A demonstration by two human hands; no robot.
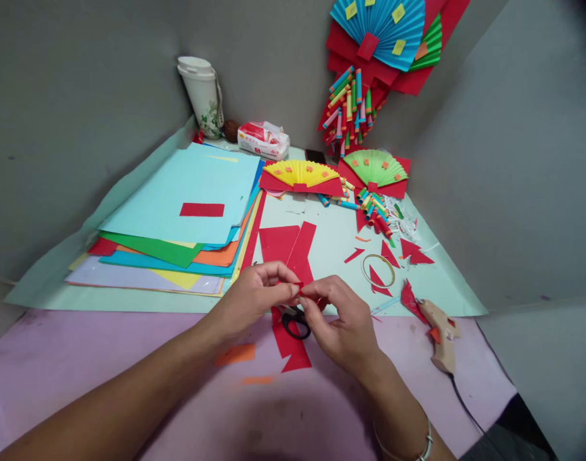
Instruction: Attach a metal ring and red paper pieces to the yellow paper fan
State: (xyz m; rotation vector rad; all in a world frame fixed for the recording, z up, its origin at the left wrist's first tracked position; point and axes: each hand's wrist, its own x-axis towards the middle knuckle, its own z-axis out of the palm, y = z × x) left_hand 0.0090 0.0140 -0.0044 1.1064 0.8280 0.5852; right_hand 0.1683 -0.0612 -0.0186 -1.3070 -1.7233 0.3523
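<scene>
Between my two hands, near the middle of the table, is a small piece of red paper [300, 287]. The thumb and fingers of my left hand [263, 289] pinch it from one side. From the other side, my right hand [341, 315] pinches it too. Just under the hands lies a pair of scissors, with one black handle loop [295, 325] showing and the rest mostly hidden. Cut sheets of red paper [279, 246] spread out beneath and beyond the hands. Orange paper scraps [236, 354] rest on the pink surface at the left.
A stack of coloured paper [178, 186] with a red rectangle [201, 210] fills the left. Behind are a white cup [199, 96], a tissue pack [264, 139] and yellow [300, 171] and green [375, 168] paper fans. At right lie a tape ring [378, 256] and a corded glue gun [441, 333].
</scene>
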